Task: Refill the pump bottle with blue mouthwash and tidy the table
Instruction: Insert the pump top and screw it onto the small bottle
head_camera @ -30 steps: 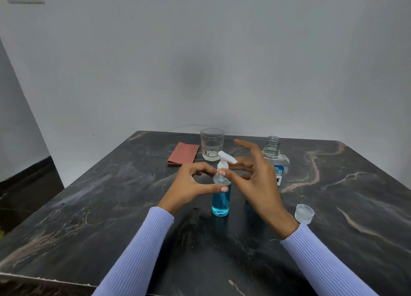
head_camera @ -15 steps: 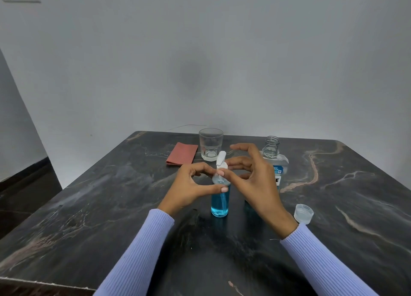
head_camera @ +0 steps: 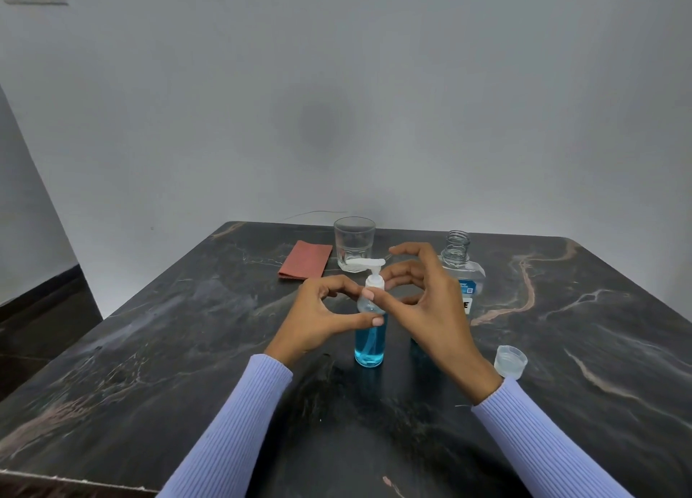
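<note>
A small clear pump bottle (head_camera: 370, 344), its lower half blue with mouthwash, stands upright at the table's middle. Its white pump head (head_camera: 369, 263) points left. My left hand (head_camera: 325, 319) grips the bottle's upper body, thumb across the front. My right hand (head_camera: 427, 303) pinches the pump collar, thumb on the front, fingers curled behind. Behind my right hand stands the uncapped mouthwash bottle (head_camera: 458, 269), partly hidden. Its clear cap (head_camera: 510, 361) lies on the table at the right.
An empty drinking glass (head_camera: 354, 243) and a folded red cloth (head_camera: 305, 260) sit at the back of the dark marble table (head_camera: 149, 348). A grey wall rises just behind the table's far edge.
The pump head has turned, from pointing right, through pointing away, to pointing left. My right hand's fingers have shifted around the collar. The left hand has stayed on the bottle.
</note>
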Tool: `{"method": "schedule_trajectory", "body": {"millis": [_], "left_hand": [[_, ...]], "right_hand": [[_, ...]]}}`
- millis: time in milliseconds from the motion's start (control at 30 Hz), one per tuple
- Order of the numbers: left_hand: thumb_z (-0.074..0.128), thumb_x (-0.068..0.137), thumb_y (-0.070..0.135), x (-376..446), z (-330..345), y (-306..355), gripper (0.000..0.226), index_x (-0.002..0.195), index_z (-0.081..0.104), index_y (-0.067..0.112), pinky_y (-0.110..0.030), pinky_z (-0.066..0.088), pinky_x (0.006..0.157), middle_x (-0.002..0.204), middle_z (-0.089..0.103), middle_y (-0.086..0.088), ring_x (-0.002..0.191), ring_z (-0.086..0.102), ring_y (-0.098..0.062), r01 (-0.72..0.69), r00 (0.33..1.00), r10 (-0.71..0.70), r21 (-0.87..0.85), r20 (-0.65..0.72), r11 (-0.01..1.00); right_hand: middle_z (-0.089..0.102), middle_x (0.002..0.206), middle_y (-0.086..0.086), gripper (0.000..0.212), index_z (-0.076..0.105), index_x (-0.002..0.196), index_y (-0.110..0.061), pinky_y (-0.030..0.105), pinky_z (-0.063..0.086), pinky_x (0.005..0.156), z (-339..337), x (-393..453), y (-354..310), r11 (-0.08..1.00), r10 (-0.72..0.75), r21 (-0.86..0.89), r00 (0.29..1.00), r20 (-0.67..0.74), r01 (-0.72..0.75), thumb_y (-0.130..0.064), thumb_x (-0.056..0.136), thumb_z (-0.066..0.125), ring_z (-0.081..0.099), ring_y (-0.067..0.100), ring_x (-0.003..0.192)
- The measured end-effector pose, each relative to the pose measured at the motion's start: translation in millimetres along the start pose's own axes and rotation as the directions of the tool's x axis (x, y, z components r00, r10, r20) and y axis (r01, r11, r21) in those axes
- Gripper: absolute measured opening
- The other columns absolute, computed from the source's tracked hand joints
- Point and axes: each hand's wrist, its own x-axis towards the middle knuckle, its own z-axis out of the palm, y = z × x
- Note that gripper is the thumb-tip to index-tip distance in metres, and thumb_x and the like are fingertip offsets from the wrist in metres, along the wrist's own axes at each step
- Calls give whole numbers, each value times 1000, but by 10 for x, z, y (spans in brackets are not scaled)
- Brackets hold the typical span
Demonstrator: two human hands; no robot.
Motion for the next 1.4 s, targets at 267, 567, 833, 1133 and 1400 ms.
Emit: {"method": "schedule_trajectory", "body": {"millis": [267,567,833,1133,1400], "left_hand": [[85,62,29,14,-2,-13,27,86,74,23,-4,40,78,89,73,8,90,65,-5,-38,999,38,-13,-5,999],[84,63,30,1,5,5,26,87,74,28,-4,40,81,90,73,12,92,64,-3,-50,999,50,9,-2,999],[84,64,31,-14,31,27,24,85,74,30,-17,40,84,89,73,16,92,64,0,-38,999,39,24,-37,999],[81,65,37,10,62,-10,34,95,73,25,-2,40,82,91,73,15,93,64,2,-51,993,60,87,-97,995],[77,57,51,-45,57,40,66,116,68,22,-3,46,79,108,69,14,97,60,10,25,991,-10,109,-137,994]], "right_hand": [[66,98,-20,57,46,126,-32,7,51,66,-9,3,20,999,10,39,998,68,-12,-20,79,75,64,-9,92],[68,98,-15,57,48,123,-29,5,49,63,-12,-5,7,999,27,24,999,31,-27,-24,75,78,64,-8,89],[68,92,-13,44,52,108,-24,11,53,63,27,8,14,1000,23,-7,1000,-10,-23,-24,74,79,66,-3,86],[71,106,-3,42,57,111,-18,19,58,68,98,-20,82,1000,-11,-16,996,-84,9,-26,75,78,67,3,94],[70,105,-6,30,58,108,-21,14,55,66,-21,-39,122,996,-54,-70,994,-93,48,-24,82,73,67,0,90]]}}
